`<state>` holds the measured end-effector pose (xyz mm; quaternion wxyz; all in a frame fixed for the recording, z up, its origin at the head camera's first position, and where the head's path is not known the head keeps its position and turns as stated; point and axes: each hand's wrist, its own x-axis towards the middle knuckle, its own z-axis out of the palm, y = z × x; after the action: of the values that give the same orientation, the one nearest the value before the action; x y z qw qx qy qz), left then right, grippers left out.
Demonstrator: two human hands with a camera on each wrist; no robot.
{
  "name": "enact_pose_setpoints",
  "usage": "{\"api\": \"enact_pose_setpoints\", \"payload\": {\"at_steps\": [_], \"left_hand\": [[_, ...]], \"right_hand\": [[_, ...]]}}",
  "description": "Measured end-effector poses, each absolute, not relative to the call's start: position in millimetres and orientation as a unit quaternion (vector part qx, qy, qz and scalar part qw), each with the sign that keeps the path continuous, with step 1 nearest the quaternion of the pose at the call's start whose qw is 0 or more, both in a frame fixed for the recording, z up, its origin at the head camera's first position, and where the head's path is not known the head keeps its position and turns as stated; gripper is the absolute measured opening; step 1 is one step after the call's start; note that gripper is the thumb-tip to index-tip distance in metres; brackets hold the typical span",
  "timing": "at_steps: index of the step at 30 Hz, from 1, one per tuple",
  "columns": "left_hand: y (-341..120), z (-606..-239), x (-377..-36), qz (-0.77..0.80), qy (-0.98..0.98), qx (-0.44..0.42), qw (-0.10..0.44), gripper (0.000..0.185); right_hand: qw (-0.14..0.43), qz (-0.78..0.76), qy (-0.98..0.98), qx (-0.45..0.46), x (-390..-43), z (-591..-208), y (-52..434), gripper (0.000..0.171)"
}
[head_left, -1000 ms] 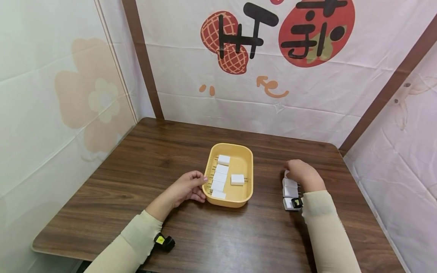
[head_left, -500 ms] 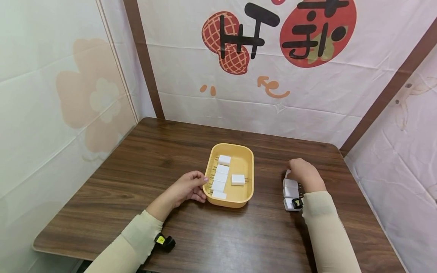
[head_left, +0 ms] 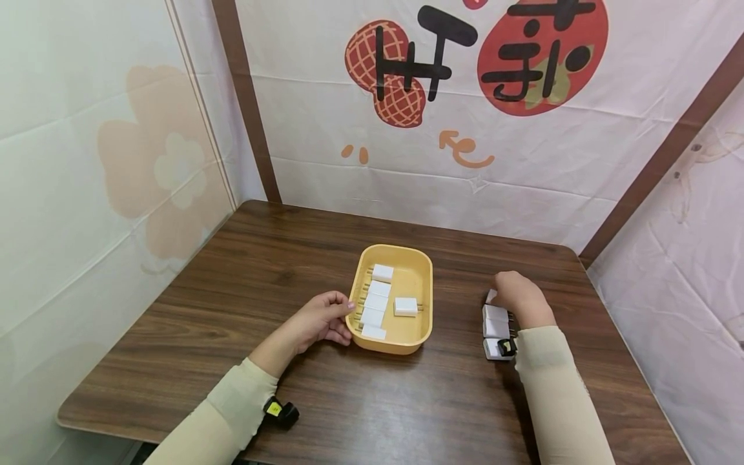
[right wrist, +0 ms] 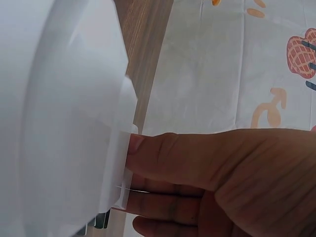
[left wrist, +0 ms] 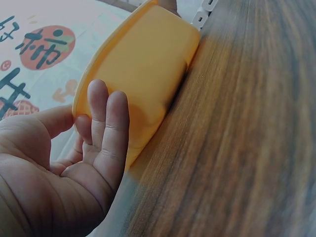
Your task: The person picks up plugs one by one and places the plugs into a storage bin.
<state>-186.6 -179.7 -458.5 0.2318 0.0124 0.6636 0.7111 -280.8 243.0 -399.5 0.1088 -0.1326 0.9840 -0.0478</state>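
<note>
My left hand (head_left: 316,323) pinches the left rim of a yellow plastic tray (head_left: 414,278) between thumb and index finger; in the left wrist view two other fingers (left wrist: 116,128) stand straight beside its outer wall. Inside the tray, several white charger plugs (head_left: 376,301) line the left side, prongs leftward, and one separate plug (head_left: 405,306) points its prongs right. My right hand (head_left: 521,300) pinches the farthest white plug (head_left: 491,297) of a row to the tray's right, mostly hiding it. Nearer plugs (head_left: 496,321) of that row fill much of the right wrist view.
Everything stands on a brown wood-grain table (head_left: 279,258). A printed cloth wall (head_left: 407,168) rises behind it, with further cloth at the left and right sides. Black wrist cameras (head_left: 281,413) are strapped to both sleeves.
The right hand has shifted slightly rightward at the far end of the row, showing a bit more of the farthest plug. The left hand and tray have stayed put.
</note>
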Motion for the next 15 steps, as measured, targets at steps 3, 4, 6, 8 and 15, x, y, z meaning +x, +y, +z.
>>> {"api": "enact_pose_setpoints", "payload": {"at_steps": [3,4,6,8,15], "left_hand": [[-179.4,-458.3,-186.5,0.710,0.664,0.012,0.232,0.034],[-179.3,-458.2,-186.4,0.710,0.665,0.011,0.232,0.034],[-179.3,-457.8,-186.1,0.709,0.665,0.011,0.232,0.033],[-179.4,-457.2,-185.5,0.709,0.666,0.010,0.231,0.032],[-179.1,-455.6,-184.9,0.707,0.668,0.010,0.232,0.033]], "right_hand": [[0.111,-0.050,0.984,-0.130,-280.7,-399.2,243.1,0.013],[0.113,-0.051,0.984,-0.129,-280.9,-399.3,243.6,0.013],[0.115,-0.053,0.984,-0.128,-280.8,-399.0,243.9,0.015],[0.116,-0.055,0.983,-0.132,-280.1,-398.3,243.9,0.016],[0.107,-0.065,0.982,-0.144,-283.1,-402.4,248.0,0.018]]}}
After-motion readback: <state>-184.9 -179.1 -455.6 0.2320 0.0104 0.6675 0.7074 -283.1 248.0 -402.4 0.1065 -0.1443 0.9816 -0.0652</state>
